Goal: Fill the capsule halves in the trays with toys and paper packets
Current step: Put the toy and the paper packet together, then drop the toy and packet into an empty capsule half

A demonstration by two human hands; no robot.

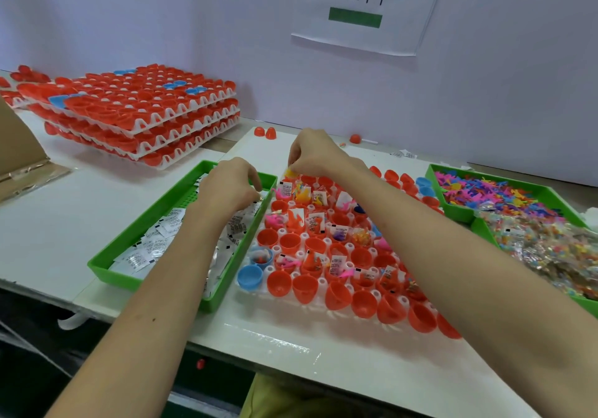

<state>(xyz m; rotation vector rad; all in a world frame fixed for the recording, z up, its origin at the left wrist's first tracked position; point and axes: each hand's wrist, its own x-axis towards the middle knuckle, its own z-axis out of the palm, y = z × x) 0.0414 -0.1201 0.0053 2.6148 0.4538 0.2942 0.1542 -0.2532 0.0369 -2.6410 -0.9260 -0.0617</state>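
Red plastic up front: the nearest rows of red capsule halves (338, 296) stand mouth-up and empty in the white tray (322, 283). One blue capsule half (249, 276) sits at its near left corner. Further in, the cups are loaded, and an orange toy (293, 220) and white slips poke out of the middle rows.

Just beside it on the left lies the green tray (106, 267), with paper packets (139, 257) heaped inside. The left hand (228, 184) hangs over that tray's far right corner, knuckles up, fingers curled down toward the packets. Whether it has one pinched, I cannot tell.

The right hand (315, 155) reaches across to the far left rows of the white tray, and it has a catch: its fingertips pinch a yellow toy (291, 173) just above the cups.

Over on the right sits a toy bin (453, 210) full of loose toys (485, 191) in pink, yellow and blue. Nearer on the same side, a second bin (482, 228) is piled with clear bags (550, 249).

Beyond the hands, loose red halves (265, 132) lie on the white table (48, 223). Far left, a stack of trays (145, 110) loaded with red cups rises near the wall, with cardboard (19, 145) at the left edge. A paper sign (362, 6) hangs on the wall behind.
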